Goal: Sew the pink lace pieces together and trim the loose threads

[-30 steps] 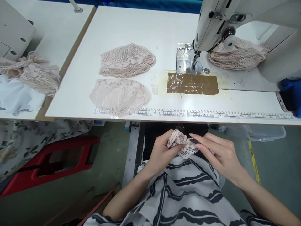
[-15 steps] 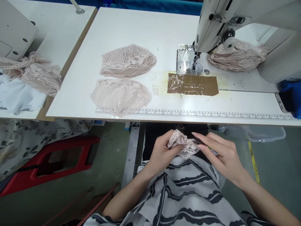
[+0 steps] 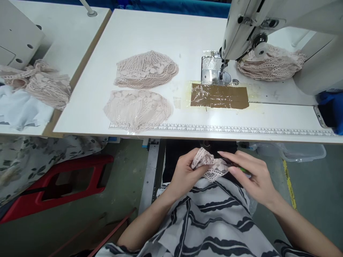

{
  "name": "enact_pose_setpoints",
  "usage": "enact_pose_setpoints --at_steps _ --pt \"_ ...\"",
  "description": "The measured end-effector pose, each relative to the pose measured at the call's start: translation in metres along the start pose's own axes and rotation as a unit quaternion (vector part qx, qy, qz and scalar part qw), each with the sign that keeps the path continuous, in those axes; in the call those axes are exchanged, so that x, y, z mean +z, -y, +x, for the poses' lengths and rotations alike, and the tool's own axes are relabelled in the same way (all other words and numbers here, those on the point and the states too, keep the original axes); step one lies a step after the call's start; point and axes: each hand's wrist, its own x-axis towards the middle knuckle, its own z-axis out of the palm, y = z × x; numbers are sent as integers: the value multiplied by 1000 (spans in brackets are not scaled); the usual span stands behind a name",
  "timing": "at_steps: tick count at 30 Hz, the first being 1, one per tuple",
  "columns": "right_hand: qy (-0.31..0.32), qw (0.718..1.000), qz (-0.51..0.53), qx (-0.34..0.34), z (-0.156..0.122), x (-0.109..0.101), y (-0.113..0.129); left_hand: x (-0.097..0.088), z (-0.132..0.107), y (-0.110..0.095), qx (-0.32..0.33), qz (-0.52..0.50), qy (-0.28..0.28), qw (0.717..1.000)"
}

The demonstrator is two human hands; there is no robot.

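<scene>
My left hand (image 3: 184, 171) is closed around a small bunched piece of pale pink lace (image 3: 207, 162), held over my lap below the table's front edge. My right hand (image 3: 249, 175) is at the lace's right side, fingers pinched on a thin tool with a green part (image 3: 242, 170) that I cannot make out clearly. Two flat pink lace pieces lie on the white table, one nearer the edge (image 3: 137, 109) and one behind it (image 3: 147, 69).
A white sewing machine (image 3: 268, 25) stands at the right with its needle area (image 3: 221, 73) and a brown taped patch (image 3: 219, 96). A stack of lace (image 3: 270, 64) sits behind the machine. More lace (image 3: 40, 82) lies on the left table. A ruler strip (image 3: 227, 129) runs along the front edge.
My right hand's fingers have shifted slightly at the lace, and a green part of the tool now shows. The left hand keeps hold of the lace.
</scene>
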Motion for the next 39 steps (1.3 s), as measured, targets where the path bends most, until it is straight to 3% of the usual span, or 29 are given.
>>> enact_pose_setpoints --at_steps 4,7,13,16,19,22,24,28,33,39 --pt "-14 996 63 60 9 5 4 1 0 2 16 2 25 1000" --pt "-35 992 96 68 13 9 4 1 0 3 18 9 40 999" --pt "-150 961 172 158 10 0 -9 -1 1 2 -27 -22 48 998" --pt "-91 965 186 163 14 -2 -12 -1 3 4 -80 -79 70 991" --pt "17 965 204 165 21 2 -9 -3 6 5 -74 -103 84 988" --pt "113 935 274 195 24 7 -7 -9 7 1 -39 -82 95 991" --pt "141 921 296 211 25 9 -7 -14 7 -4 -29 -53 95 994" --pt "154 907 314 233 28 12 -9 -21 7 -13 -44 -10 70 997" --pt "166 892 328 264 29 17 -12 -21 6 -10 -161 -84 95 979" --pt "104 897 330 273 28 20 -13 -17 4 -7 -192 -133 105 967"
